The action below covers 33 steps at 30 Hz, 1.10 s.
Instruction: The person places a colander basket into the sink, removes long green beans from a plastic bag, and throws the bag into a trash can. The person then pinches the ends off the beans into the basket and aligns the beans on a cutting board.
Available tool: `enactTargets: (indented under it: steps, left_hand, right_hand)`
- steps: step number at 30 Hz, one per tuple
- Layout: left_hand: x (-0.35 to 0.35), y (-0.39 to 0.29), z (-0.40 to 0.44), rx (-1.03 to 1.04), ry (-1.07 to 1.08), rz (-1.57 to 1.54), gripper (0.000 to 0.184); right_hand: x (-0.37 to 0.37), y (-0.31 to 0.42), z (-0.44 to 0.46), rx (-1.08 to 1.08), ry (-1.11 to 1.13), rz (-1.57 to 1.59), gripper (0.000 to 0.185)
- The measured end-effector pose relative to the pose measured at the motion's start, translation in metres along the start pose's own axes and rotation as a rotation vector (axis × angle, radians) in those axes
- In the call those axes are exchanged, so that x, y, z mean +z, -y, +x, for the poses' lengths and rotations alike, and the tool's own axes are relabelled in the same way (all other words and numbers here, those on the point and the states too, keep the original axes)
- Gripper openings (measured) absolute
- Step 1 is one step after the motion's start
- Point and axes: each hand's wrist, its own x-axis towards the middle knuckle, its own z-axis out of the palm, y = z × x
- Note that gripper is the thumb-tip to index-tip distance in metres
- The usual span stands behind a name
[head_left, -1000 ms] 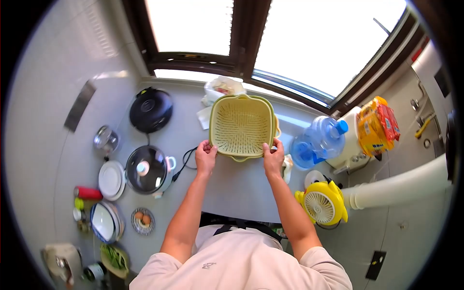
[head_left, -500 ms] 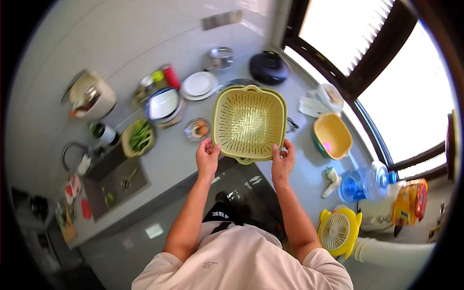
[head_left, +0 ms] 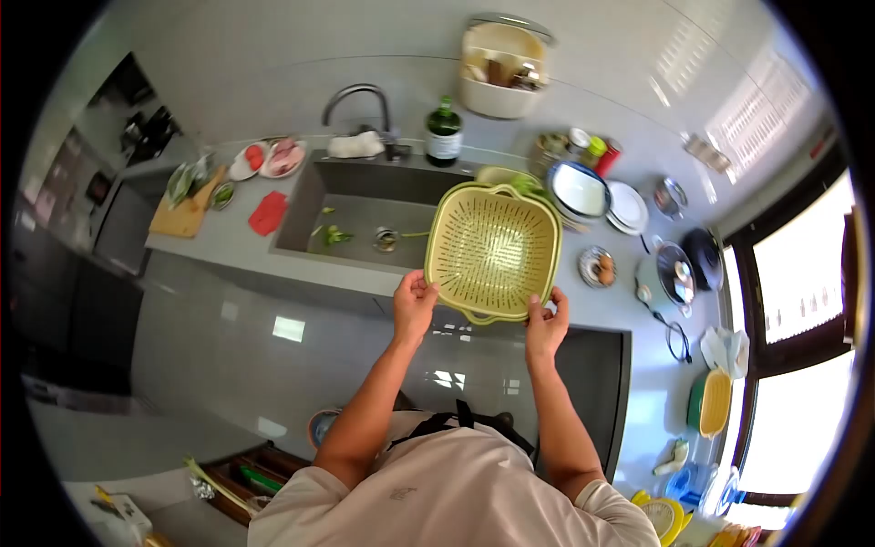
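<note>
A yellow-green drain basket (head_left: pixel 495 251) with slotted sides and base is held out in front of me, its inside facing up toward my view. My left hand (head_left: pixel 415 310) grips its near left corner, thumb over the rim. At the near right corner, my right hand (head_left: pixel 547 328) pinches the rim the same way. The basket hangs over the right end of the grey sink (head_left: pixel 351 210) and hides part of it. Leafy greens (head_left: pixel 529 185) in another basket show partly behind its far edge. Green scraps (head_left: pixel 337 235) lie in the sink near the drain (head_left: pixel 386 239).
A faucet (head_left: pixel 360 91) and green bottle (head_left: pixel 444 137) stand behind the sink. Left are a cutting board (head_left: pixel 182 217), a red cloth (head_left: pixel 268 213) and plates of food. Rightward are bowls (head_left: pixel 580 190), eggs (head_left: pixel 605 269), a pot (head_left: pixel 658 283) and a green-yellow basket (head_left: pixel 715 401).
My view and body have turned left from the window-side counter to the sink. Both hands still hold the drain basket, which has come over the sink's right end.
</note>
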Motion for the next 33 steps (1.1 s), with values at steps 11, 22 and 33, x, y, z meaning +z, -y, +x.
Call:
enactTargets:
  steps: [11, 22, 33]
  left_hand:
    - [-0.226, -0.018, 0.078, -0.018, -0.308, 0.061, 0.032]
    - [-0.343, 0.032, 0.234, -0.052, -0.397, 0.511, 0.024]
    - [-0.388, 0.102, 0.355, -0.192, -0.132, 0.839, 0.019]
  right_hand:
    - [0.239, -0.025, -0.067, 0.126, 0.336, -0.054, 0.04]
    - [0.434, -0.12, -0.018, 0.187, 0.383, -0.238, 0.033]
    - [0.529, -0.237, 0.013, 0.324, 0.309, -0.595, 0.035]
